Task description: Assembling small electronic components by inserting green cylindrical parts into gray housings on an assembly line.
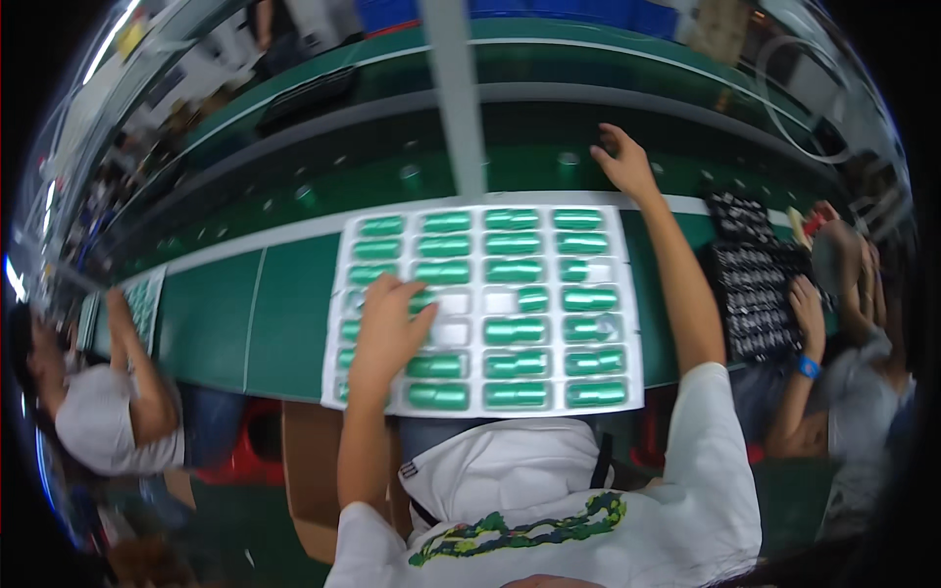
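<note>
A white tray [476, 294] with rows of shiny green cylinders [515, 330] lies before me on the green bench. Over its left part is my left hand [387, 321], thumb and forefinger closed around a short green cylinder [422, 302]; its other fingers are partly hidden. White pocket floor shows right beside that hand, and a few other pockets are only part filled. My right hand [624, 165] reaches past the tray's far edge over the dark green conveyor. Its fingers are apart and hold nothing. Nearest to it, on the conveyor, stands a small pale green cylinder [569, 161].
More small cylinders [410, 176] stand along the conveyor. A grey upright post [454, 98] rises behind the tray. At right, a person works beside black trays [760, 284]; another person sits at left by a tray [144, 309]. A cardboard box [309, 461] stands below the bench.
</note>
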Available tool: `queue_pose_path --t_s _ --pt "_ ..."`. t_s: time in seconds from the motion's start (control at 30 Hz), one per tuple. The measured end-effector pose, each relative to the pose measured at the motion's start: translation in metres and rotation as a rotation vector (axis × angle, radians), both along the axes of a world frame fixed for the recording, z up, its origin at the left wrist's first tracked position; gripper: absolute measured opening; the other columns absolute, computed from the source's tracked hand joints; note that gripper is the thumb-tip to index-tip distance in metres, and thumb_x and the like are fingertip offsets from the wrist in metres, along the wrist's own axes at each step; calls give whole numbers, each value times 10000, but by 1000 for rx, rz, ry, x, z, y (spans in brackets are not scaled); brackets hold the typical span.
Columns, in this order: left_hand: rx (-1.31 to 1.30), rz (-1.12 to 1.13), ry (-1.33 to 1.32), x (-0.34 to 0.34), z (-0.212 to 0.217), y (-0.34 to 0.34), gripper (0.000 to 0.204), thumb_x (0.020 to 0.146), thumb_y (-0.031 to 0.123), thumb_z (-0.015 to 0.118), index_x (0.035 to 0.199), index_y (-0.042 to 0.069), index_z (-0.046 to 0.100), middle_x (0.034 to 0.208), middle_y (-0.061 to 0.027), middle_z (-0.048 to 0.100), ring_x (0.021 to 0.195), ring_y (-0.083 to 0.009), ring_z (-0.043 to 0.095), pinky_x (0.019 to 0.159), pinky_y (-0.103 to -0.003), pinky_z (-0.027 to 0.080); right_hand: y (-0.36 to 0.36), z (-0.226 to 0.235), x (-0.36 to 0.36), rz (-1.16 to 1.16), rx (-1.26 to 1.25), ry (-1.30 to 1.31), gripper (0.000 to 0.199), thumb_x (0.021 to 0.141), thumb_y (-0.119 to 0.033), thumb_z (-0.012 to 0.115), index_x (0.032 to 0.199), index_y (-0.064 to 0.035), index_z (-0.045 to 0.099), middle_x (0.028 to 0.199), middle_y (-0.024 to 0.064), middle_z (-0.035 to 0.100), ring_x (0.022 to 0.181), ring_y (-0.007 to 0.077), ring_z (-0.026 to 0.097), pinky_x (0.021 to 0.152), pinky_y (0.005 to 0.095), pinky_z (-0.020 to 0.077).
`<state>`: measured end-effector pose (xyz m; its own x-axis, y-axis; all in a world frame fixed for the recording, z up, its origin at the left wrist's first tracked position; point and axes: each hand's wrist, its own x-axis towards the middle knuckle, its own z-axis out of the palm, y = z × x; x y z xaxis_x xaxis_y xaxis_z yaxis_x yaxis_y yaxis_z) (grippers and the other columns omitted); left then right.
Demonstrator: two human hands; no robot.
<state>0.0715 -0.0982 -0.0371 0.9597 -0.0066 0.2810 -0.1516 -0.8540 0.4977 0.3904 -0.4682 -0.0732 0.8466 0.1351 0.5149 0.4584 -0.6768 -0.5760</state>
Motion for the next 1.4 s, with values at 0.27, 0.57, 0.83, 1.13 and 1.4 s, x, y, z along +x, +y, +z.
queue_pose_path --t_s 0.27,0.57,0.83,1.13,1.4 --pt "-131 -55 -176 -23 22 6 266 918 98 682 1147 -37 673 1102 -132 568 934 -239 607 743 -296 501 -63 -26 10 -599 -302 101 506 853 -293 740 1234 0 581 1139 266 613 1087 424 598 927 479 507" --pt "-1829 -257 -19 -45 1 -42 350 973 8 565 1321 -21 537 1375 -258 544 1217 -365 600 1037 -429 511 -2 21 -55 145 1238 309 282 959 -120 680 1174 55 630 1098 88 689 946 153 665 849 226 540" --pt "-1861 -137 91 -43 -1 -63 389 968 -12 554 1356 -10 524 1317 -195 569 1167 -341 623 1004 -431 528 95 69 -214 701 1335 913 388 1043 -151 517 1370 58 509 1102 104 606 961 132 591 837 247 534" --pt "-1626 -41 35 -34 -2 -85 463 881 -68 667 1324 -38 536 1224 -189 644 1129 -210 627 971 -313 512 98 58 -247 834 789 426 430 767 129 772 1172 65 642 1140 144 629 965 156 647 820 254 578" --pt "-1872 -279 331 -33 1 -83 427 989 78 577 1396 -29 502 1071 -90 656 893 -181 634 821 -318 519 88 63 -235 973 662 443 419 728 75 820 1127 9 713 1090 124 666 939 158 660 826 265 574"
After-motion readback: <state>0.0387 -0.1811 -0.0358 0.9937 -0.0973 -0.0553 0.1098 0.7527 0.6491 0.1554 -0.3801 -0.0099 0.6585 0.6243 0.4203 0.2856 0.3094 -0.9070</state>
